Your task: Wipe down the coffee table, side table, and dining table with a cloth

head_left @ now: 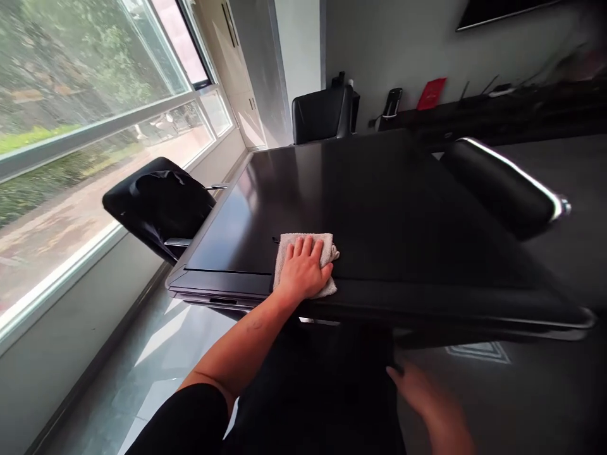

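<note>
My left hand [303, 268] lies flat on a folded beige cloth [327, 243], fingers stretched out and pressing it against the tabletop. The cloth rests near the front edge of a glossy dark table [370, 202], and its corners stick out around my fingers. A small dark object just left of the cloth is too small to make out. My right hand [415, 385] hangs low in front of the table, beside my dark clothing. It is dim and blurred, and most of its fingers cannot be made out.
Black chairs stand at the left [161, 196], far end [317, 117] and right [502, 183] of the table. A large window [95, 82] runs along the left wall. A red item [431, 93] stands on the dark cabinet [512, 110] at the back.
</note>
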Tool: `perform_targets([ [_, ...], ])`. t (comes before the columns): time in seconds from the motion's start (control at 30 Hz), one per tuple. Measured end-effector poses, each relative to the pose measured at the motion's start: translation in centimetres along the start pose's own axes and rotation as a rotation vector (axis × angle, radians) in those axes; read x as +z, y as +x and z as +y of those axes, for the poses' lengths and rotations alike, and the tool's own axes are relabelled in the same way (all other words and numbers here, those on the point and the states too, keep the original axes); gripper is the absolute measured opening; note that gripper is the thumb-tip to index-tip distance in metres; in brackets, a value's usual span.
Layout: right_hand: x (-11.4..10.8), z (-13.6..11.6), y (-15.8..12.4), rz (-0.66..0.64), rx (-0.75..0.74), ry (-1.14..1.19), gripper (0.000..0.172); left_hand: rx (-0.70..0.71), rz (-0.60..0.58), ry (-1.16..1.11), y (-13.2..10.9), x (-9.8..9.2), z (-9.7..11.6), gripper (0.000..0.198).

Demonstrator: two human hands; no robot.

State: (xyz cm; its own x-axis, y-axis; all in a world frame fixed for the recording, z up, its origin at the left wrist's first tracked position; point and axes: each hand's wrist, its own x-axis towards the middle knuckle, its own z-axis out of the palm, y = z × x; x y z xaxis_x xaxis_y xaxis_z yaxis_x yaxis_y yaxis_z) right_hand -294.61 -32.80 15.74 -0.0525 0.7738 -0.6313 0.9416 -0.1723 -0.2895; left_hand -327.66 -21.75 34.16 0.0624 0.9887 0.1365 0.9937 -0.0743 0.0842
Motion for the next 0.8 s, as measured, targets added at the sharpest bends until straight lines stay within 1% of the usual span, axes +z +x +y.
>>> perform_targets([
  [0.1,-1.4,-1.4,-1.5,-0.079,0.042,0.038,0.054,0.004,-0.01,-0.019,0.1,-0.1,-0.3,0.082],
  [0.3,-2.1,-2.3,-2.5,-0.069,0.089,-0.017,0.055,0.068,-0.029,-0.021,0.2,-0.6,-1.3,0.091],
  [0.43,-2.5,-2.7,-2.9,-0.084,0.097,-0.032,0.055,0.088,-0.043,-0.024,0.4,-0.8,-1.7,0.091],
  [0.53,-2.4,-2.7,-2.9,-0.102,0.109,-0.015,0.057,0.093,-0.059,-0.015,0.4,-0.8,-1.7,0.089],
  [0.63,-2.1,-2.4,-2.6,-0.124,0.126,-0.003,0.061,0.091,-0.047,-0.009,0.4,-0.8,-1.5,0.086],
  [0.8,-1.5,-1.9,-2.1,-0.081,0.109,-0.011,0.061,0.074,-0.011,-0.015,0.1,-0.6,-1.3,0.082],
])
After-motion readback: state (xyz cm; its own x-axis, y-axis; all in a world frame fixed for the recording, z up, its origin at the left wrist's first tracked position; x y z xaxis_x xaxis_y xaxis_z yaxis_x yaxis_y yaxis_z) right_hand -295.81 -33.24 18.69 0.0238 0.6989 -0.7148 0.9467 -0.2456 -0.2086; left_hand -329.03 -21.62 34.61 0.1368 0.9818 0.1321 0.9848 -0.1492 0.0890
